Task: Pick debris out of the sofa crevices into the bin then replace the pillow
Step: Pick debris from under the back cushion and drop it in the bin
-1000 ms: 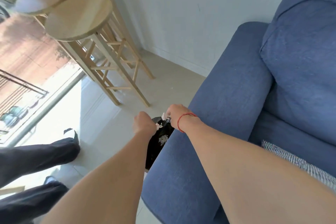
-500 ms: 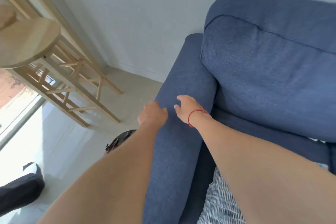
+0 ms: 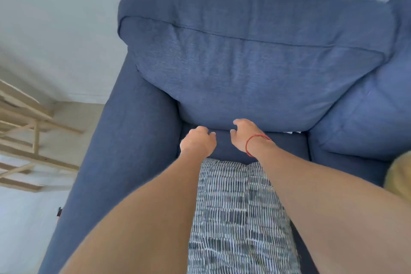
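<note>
Fingers (image 3: 235, 123) curled, both hands over sofa (image 3: 255, 78) seat crevice

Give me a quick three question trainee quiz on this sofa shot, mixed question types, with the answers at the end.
1. True or false: the patterned pillow stands upright against the back cushion.
2. Which wrist wears the red string?
3. Both hands hover near: A) the armrest B) the crevice under the back cushion C) the wooden stools.

Key: 1 false, it lies on the seat; 2 right hand; 3 B, left hand included.
</note>
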`<state>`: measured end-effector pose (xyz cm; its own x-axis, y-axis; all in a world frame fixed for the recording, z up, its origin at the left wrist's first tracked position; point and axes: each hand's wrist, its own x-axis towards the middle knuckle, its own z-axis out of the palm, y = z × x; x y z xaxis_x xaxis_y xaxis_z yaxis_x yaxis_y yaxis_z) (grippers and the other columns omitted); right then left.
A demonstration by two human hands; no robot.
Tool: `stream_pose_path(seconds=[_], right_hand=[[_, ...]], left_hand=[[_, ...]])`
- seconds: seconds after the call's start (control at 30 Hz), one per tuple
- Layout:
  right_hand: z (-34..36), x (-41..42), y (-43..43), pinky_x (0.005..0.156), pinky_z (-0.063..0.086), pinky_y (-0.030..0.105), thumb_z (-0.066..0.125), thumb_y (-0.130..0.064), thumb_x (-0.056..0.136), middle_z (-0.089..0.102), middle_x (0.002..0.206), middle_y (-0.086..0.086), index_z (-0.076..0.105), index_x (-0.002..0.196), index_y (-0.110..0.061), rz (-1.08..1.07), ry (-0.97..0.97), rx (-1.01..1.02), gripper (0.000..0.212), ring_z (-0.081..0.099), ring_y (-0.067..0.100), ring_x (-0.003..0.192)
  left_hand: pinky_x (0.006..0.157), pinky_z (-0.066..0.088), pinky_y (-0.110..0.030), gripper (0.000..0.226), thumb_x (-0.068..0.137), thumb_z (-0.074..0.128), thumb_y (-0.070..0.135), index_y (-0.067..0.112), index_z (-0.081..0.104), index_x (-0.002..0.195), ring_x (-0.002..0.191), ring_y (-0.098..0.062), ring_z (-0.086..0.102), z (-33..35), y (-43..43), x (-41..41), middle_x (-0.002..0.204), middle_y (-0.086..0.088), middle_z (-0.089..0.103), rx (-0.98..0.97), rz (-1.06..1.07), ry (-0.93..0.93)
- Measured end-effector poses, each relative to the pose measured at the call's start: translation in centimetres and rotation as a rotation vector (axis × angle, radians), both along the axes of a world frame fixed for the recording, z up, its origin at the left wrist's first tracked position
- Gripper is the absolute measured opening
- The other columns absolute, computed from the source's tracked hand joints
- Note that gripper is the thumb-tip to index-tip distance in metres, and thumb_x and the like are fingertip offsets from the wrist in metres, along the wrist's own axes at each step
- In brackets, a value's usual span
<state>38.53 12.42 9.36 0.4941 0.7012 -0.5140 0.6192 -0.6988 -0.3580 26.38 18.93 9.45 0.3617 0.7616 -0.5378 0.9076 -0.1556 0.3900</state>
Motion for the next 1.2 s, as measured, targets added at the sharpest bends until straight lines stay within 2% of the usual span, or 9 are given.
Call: stream_pose_path(seconds=[0.2,0.33,0.43,0.5,0.67,0.77,0.9,1.03,1.2], right_hand=[[-2.2,8.9,-6.1,0.109,0.04,0.044,0.041,-0.022,0.1,0.046,0.144,0.01,0.046,0.136,-0.006,-0.07,-0.011,-0.046,0.04,0.044,0.031,0.133],[-3.3,14.0,-9.1,0.1,0.048,0.044,0.042,-0.022,0.098,0.047,0.144,0.01,0.045,0.136,-0.007,-0.134,-0.008,-0.053,0.04,0.051,0.031,0.126],[-5.3,17.0,-11.4,0.1,0.048,0.044,0.044,-0.022,0.096,0.051,0.139,0.01,0.049,0.131,-0.011,-0.168,0.007,-0.074,0.037,0.054,0.031,0.119],[-6.4,18.5,-12.6,0.102,0.047,0.043,0.044,-0.022,0.095,0.048,0.142,0.009,0.045,0.138,-0.016,-0.19,0.028,-0.097,0.043,0.053,0.031,0.122],[-9.8,21.7,-13.8,0.108,0.042,0.039,0.045,-0.02,0.097,0.034,0.154,0.003,0.036,0.146,-0.015,-0.16,0.07,-0.153,0.051,0.043,0.029,0.135],[-12.1,23.4,-13.9,0.111,0.038,0.038,0.045,-0.019,0.098,0.031,0.157,0.002,0.037,0.145,-0.012,-0.154,0.111,-0.174,0.049,0.038,0.027,0.139],[-15.2,25.4,-13.0,0.112,0.038,0.034,0.045,-0.01,0.096,0.021,0.161,-0.004,0.03,0.15,-0.016,-0.145,0.157,-0.146,0.056,0.033,0.023,0.143],[-18.0,26.6,-12.0,0.114,0.038,0.036,0.047,0.002,0.089,0.016,0.161,-0.006,0.026,0.152,-0.023,-0.128,0.186,-0.177,0.071,0.027,0.022,0.146],[-19.9,27.6,-11.6,0.118,0.03,0.034,0.049,0.008,0.086,0.024,0.16,-0.001,0.025,0.152,-0.024,-0.087,0.185,-0.211,0.077,0.025,0.022,0.148]], left_hand=[[0.103,0.04,-0.038,0.048,0.098,0.043,0.041,0.019,0.045,0.14,0.128,-0.027,0.05,-1.4,-4.9,8.3,0.14,-0.005,0.051,-0.062,-0.111,0.006],[0.103,0.043,-0.04,0.048,0.099,0.041,0.038,0.018,0.042,0.143,0.127,-0.029,0.05,-2.9,-7.0,14.3,0.142,-0.008,0.048,-0.102,-0.175,-0.018],[0.101,0.044,-0.038,0.048,0.1,0.039,0.035,0.019,0.038,0.145,0.125,-0.027,0.051,-4.9,-8.9,17.3,0.144,-0.007,0.045,-0.139,-0.239,0.023],[0.101,0.043,-0.037,0.048,0.1,0.038,0.034,0.02,0.036,0.146,0.126,-0.026,0.051,-6.5,-9.9,18.9,0.146,-0.006,0.043,-0.161,-0.28,0.04],[0.09,0.053,-0.037,0.05,0.099,0.038,0.032,0.027,0.032,0.149,0.105,-0.027,0.065,-10.4,-11.1,21.6,0.147,-0.005,0.042,-0.239,-0.319,0.021],[0.098,0.05,-0.039,0.05,0.1,0.039,0.032,0.028,0.031,0.149,0.116,-0.027,0.06,-12.9,-11.2,23.2,0.15,-0.005,0.037,-0.256,-0.364,0.041],[0.113,0.036,-0.038,0.05,0.101,0.039,0.026,0.025,0.029,0.15,0.139,-0.023,0.037,-16.3,-10.1,26.3,0.156,-0.003,0.03,-0.209,-0.457,0.033],[0.111,0.039,-0.037,0.055,0.1,0.041,0.025,0.034,0.023,0.151,0.139,-0.023,0.038,-19.3,-9.9,28.4,0.155,-0.002,0.032,-0.205,-0.463,0.046],[0.109,0.038,-0.037,0.064,0.099,0.043,0.025,0.041,0.01,0.152,0.141,-0.024,0.034,-20.9,-10.1,29.6,0.153,-0.004,0.035,-0.149,-0.552,0.136]])
